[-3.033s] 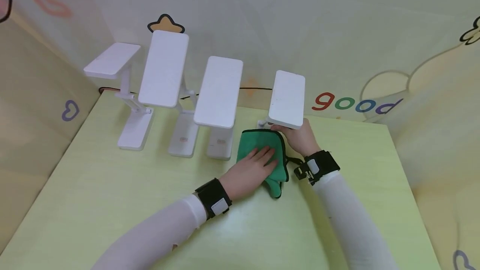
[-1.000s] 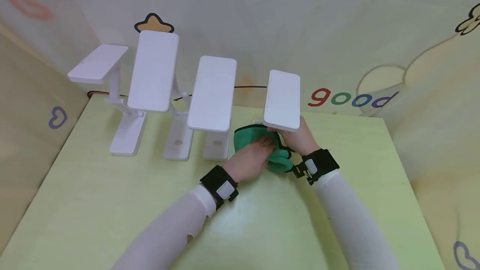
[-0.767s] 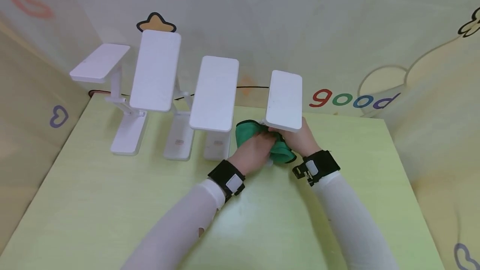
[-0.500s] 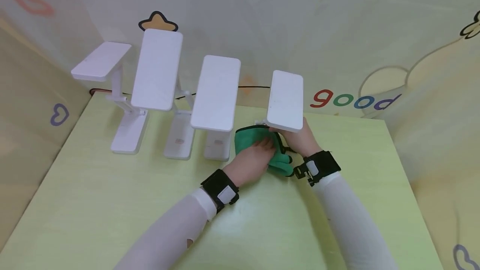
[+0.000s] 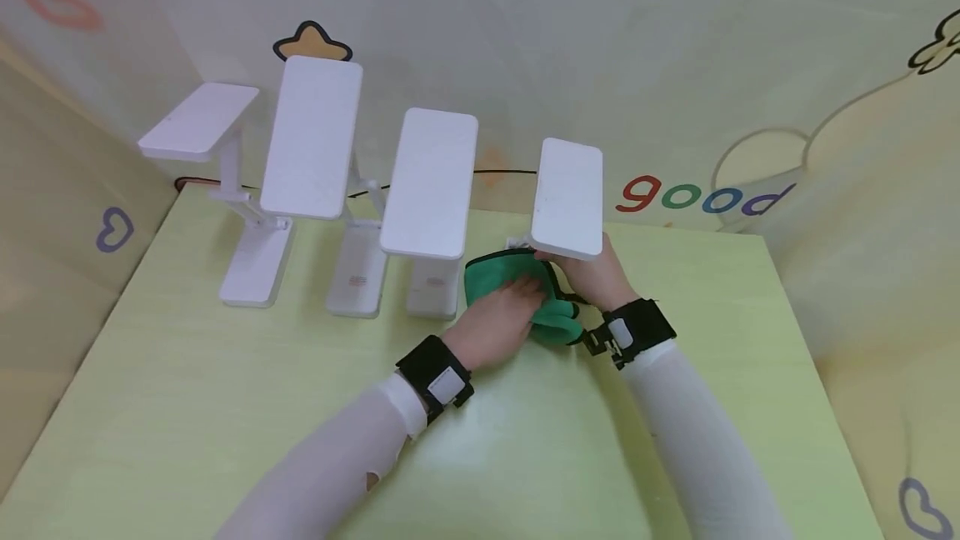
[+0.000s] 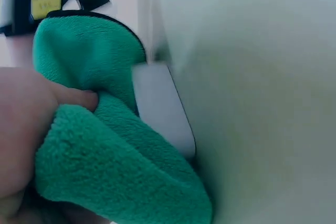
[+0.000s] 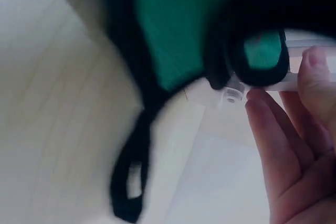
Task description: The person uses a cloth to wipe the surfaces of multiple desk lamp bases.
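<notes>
My left hand [image 5: 498, 325] grips a green cloth [image 5: 487, 273] with black edging over the base of the rightmost white phone stand [image 5: 567, 198]. In the left wrist view, the thumb presses into the folded fluffy cloth [image 6: 121, 166], beside a white block-shaped part of the stand [image 6: 164, 108]. My right hand [image 5: 600, 277] holds that stand's arm below its tilted plate. The right wrist view shows its thumb and fingers [image 7: 270, 140] pinching the arm near a hinge [image 7: 231, 94]. The cloth's black hanging loop [image 7: 128, 182] dangles there. Most of the stand's base is hidden.
Three more white phone stands line up to the left: one far left [image 5: 258, 269], one beside it [image 5: 312, 136] and one nearer the middle [image 5: 431, 182]. All stand on a pale green table [image 5: 187, 407]. A printed curtain [image 5: 675, 48] hangs close behind them.
The left hand, spread flat on the cloth at first, now has it bunched in its grip. It has rubbed away and back over the base. The right hand keeps its hold on the stand.
</notes>
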{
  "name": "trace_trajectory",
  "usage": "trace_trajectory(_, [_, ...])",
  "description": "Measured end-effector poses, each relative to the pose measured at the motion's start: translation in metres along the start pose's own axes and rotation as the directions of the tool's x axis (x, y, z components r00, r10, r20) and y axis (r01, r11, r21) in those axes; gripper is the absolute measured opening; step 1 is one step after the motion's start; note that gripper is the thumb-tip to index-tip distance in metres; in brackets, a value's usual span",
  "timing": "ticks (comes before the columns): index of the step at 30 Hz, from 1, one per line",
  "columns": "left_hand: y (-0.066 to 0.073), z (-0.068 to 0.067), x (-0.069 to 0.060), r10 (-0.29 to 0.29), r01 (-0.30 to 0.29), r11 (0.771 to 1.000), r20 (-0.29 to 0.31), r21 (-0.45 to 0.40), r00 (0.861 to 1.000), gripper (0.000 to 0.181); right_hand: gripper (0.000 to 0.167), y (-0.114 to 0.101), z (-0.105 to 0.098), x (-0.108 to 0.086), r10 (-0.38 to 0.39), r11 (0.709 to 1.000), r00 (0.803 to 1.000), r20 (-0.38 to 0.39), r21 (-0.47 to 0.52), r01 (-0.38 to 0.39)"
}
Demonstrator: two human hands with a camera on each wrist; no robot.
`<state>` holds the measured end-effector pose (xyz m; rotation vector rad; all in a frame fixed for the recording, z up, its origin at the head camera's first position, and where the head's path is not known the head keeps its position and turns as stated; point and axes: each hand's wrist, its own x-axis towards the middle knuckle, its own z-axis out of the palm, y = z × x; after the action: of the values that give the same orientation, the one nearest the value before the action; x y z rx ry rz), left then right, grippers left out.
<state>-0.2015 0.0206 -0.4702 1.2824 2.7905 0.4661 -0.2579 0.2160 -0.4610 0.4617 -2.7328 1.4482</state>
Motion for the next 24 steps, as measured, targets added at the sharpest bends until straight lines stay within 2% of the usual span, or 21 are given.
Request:
trace_trajectory(4, [-0.007,-0.001,0.008,-0.027,0.026,0.999,-0.056,-0.028,0.998,0.031,0.04,0.0,0.001,-0.001,-0.015,1.0,1.0,0.014,0.0,0.015])
trace_trajectory(8, [-0.006,-0.003,0.011,-0.018,0.019,1.0,-0.044,0.012,0.999,0.03,0.043,0.002,-0.001,-0.001,-0.012,1.0,1.0,0.006,0.025,0.012])
trace_trajectory(12, [-0.002,-0.003,0.004,-0.002,0.001,0.999,0.024,0.049,1.0,0.034,0.04,0.006,0.0,-0.002,0.013,0.999,1.0,0.001,0.036,-0.013])
trace_trajectory(14, [0.001,-0.005,-0.001,-0.008,0.003,0.998,0.08,0.059,0.997,0.037,0.039,0.007,0.001,-0.002,0.013,1.0,1.0,0.0,0.028,-0.013])
trace_trajectory(18, [0.011,-0.011,-0.009,-0.018,-0.005,0.994,0.201,0.11,0.979,0.042,0.044,0.005,0.002,-0.001,-0.009,1.0,1.0,-0.001,0.004,0.009])
trace_trajectory(20, [0.013,-0.013,-0.01,-0.004,-0.024,0.992,0.23,0.12,0.973,0.042,0.046,0.004,0.002,-0.001,-0.018,1.0,1.0,-0.007,-0.004,0.018])
trace_trajectory(22, [0.011,-0.013,-0.008,0.014,-0.038,0.993,0.21,0.108,0.978,0.04,0.046,0.003,0.002,-0.001,-0.021,1.0,1.0,-0.014,-0.004,0.021])
trace_trajectory(24, [0.004,-0.011,-0.004,0.035,-0.045,0.997,0.144,0.069,0.989,0.036,0.046,0.004,0.002,-0.002,-0.018,1.0,1.0,-0.023,0.003,0.018])
